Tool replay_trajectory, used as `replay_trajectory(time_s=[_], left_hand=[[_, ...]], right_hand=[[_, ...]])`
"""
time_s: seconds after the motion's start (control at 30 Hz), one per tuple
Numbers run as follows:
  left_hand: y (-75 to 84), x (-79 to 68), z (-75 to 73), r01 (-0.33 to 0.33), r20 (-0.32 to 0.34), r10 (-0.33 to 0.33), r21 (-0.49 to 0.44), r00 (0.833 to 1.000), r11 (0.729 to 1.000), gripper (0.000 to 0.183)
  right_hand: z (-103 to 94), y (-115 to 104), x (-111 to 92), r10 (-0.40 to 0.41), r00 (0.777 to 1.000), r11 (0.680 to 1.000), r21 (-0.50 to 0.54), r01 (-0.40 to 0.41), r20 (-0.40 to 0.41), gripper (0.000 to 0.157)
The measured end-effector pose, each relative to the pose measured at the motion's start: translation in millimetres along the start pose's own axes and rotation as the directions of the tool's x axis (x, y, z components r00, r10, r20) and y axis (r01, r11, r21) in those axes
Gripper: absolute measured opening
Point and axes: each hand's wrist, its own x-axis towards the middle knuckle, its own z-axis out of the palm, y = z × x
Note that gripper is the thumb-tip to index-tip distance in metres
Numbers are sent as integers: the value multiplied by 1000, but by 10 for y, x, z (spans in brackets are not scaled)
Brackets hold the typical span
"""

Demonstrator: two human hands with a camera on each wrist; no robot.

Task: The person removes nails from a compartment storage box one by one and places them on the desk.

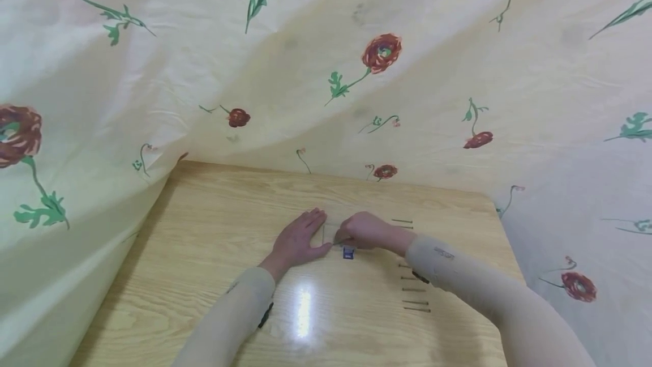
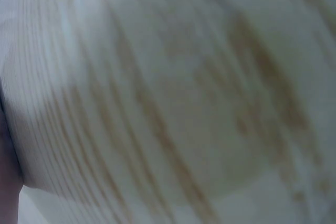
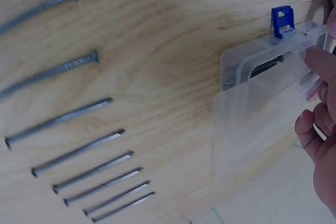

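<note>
A clear plastic box with a blue latch lies on the table, with several nails inside. My left hand rests on the tabletop at the box's left, its fingers straight and its thumb at the box's near edge. In the left wrist view only a blurred strip of that hand shows at the left edge. My right hand is over the box with bent fingers, one reaching onto it. Whether those fingertips pinch anything is hidden.
Several loose nails lie in a row on the wooden table, right of the box; my right forearm covers part of the row in the head view. A flowered cloth hangs behind the table and along its sides.
</note>
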Motion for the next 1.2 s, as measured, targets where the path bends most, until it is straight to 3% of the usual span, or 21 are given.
replay_trajectory(time_s=[0.2,0.63,1.07,1.2], left_hand=[[-4,-5,-8,-2,4,2,-15,1000,1000,82],[-20,8,29,-28,-11,28,19,1000,999,83],[-36,4,36,-24,5,24,15,1000,1000,82],[-28,10,31,-18,12,18,-1,1000,1000,82]], right_hand=[[13,39,79,-86,996,995,-55,86,1,17],[-5,-40,220,50,989,996,-86,-38,142,9],[70,31,258,57,977,995,-93,-38,204,4],[82,44,228,51,985,997,-67,-40,166,4]])
